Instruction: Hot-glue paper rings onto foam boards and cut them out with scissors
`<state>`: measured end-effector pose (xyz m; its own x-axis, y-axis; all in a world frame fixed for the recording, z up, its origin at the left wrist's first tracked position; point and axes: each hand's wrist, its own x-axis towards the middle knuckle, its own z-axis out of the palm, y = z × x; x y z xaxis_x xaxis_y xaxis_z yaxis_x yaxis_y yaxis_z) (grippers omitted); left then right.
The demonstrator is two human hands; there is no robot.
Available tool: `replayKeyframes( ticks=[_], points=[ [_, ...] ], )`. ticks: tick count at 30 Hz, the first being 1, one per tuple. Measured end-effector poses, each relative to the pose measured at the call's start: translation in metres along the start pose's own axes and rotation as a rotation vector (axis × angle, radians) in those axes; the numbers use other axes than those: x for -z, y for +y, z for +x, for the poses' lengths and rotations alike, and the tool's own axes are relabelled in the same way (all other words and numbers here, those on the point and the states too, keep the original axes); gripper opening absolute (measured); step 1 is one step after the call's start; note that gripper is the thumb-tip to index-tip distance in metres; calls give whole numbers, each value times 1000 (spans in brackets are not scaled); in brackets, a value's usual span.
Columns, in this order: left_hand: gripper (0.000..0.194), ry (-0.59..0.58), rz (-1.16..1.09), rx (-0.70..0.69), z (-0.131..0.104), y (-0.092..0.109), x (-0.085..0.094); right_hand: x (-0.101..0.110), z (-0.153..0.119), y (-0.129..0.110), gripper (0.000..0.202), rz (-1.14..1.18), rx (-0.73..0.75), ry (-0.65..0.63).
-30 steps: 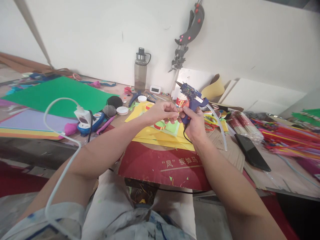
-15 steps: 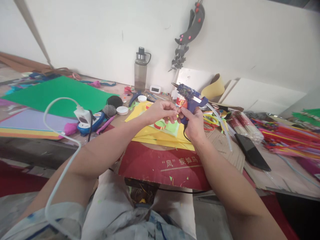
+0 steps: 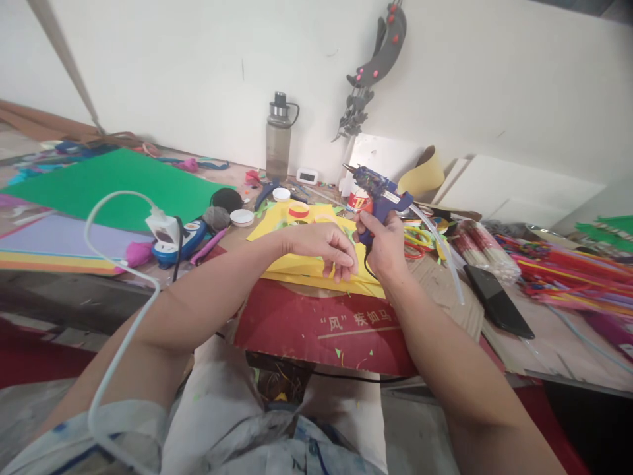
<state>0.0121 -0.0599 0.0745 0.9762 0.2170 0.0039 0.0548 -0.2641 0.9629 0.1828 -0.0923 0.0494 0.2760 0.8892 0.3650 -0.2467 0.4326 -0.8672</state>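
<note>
The left hand (image 3: 331, 244) has come down out of its pinch beside the grip of the glue gun (image 3: 383, 206), and its fingers now droop, loosely curled and apart, with nothing seen between them. It hangs over the yellow sheets (image 3: 281, 269), just beside the right hand (image 3: 388, 247); whether it touches them cannot be told. The change leaves the gun to the right hand alone, which is closed round the grip, thumb on its near side. The gun is raised above the sheets' right side, nozzle (image 3: 349, 167) pointing left and up, a long glue stick (image 3: 438, 241) bending down from its rear.

With the left hand lower, the red ring (image 3: 299, 210) shows at the sheets' far edge. The sheets lie partly on a red board (image 3: 297, 323) at the table's near edge. Behind the nozzle is a white sheet (image 3: 378, 155), leaning on the wall. The bottle (image 3: 277, 152) stands at the table's far edge, with two lids (image 3: 241, 218) nearer, and the phone (image 3: 498, 302) lies right of the board, near the front edge
</note>
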Motion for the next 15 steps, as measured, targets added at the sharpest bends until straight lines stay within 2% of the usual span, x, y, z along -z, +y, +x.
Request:
replayKeyframes(
  ticks=[3, 6, 10, 15],
  points=[
    [32, -17, 81, 8, 0, 1, 0, 0, 0, 0, 38, -3, -1, -12],
    [29, 132, 143, -28, 0, -1, 3, 1, 0, 1, 38, -14, 1, -20],
    [24, 523, 97, -68, -2, -9, 19, 3, 4, 4, 38, 4, 29, 29],
    [24, 1201, 61, -33, -11, -32, 57, 8, 10, 7, 42, 15, 45, 53]
  ],
)
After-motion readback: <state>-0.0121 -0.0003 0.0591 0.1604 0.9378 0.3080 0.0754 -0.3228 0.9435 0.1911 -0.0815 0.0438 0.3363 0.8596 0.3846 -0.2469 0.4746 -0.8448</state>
